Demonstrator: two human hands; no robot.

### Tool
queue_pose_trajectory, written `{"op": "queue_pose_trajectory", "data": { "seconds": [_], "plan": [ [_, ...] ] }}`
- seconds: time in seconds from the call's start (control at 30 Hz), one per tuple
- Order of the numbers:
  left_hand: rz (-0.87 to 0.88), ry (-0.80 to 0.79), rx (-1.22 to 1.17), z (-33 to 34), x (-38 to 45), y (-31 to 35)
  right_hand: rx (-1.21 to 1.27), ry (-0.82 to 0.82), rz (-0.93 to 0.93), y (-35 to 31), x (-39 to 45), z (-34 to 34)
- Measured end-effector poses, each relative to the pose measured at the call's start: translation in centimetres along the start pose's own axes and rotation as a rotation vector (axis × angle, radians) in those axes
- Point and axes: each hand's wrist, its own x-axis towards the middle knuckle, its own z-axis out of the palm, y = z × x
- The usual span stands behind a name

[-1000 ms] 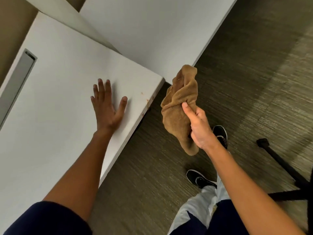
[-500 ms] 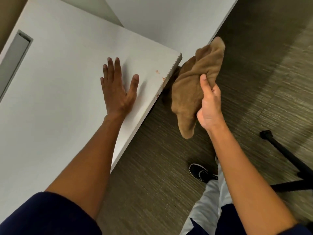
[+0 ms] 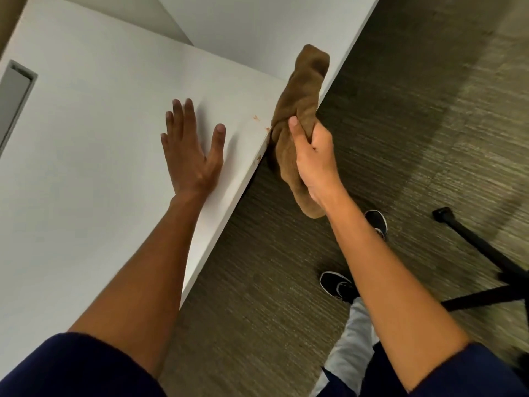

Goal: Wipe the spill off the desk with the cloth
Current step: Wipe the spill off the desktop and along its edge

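We have the bunched, tan-brown terry cloth (image 3: 300,110) gripped in our right hand (image 3: 313,159), fingers and thumb curled round its middle, so both ends trail loose: one flops up over the corner of the white rectangular laminate desk (image 3: 86,167), the other hangs below the wrist. It sits right at the desk's edge, beside the small orange-brown flecks of spill (image 3: 255,118) on the top and along the rim. Our left hand (image 3: 190,156) lies flat on the desk, fingers straight, holding nothing. We judge the cloth light, soft and limp; it will fold wherever unsupported, so wadding it into the palm and pressing with flat fingers should give firmer contact than holding its waist
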Motion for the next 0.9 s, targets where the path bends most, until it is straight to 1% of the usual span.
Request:
{"op": "queue_pose_trajectory", "data": {
  "seconds": [0.23, 0.47, 0.63, 0.77, 0.83, 0.9],
  "plan": [
    [0.000, -0.028, 0.038, 0.1, 0.0, 0.2, 0.001, -0.046, -0.035, 0.2, -1.7, 0.2],
    [0.001, -0.027, 0.033, 0.0, 0.0, 0.1, -0.006, -0.164, -0.035, 1.9, -5.0, 0.1],
    [-0.004, -0.032, 0.036, 0.3, 0.1, -0.1, -0.131, -0.279, -0.012, 5.4, -9.0, 1.5],
    [0.000, -0.030, 0.050, 0.5, 0.2, -0.5, -0.160, -0.274, -0.074, 5.9, -10.8, 2.7],
    [0.000, -0.036, 0.060, 0.6, 0.3, -0.7, -0.258, -0.271, -0.063, 6.3, -10.8, 3.1],
    [0.002, -0.039, 0.063, 0.6, 0.3, -0.8, -0.441, -0.241, -0.096, 6.4, -11.0, 3.2]
  ]
}}
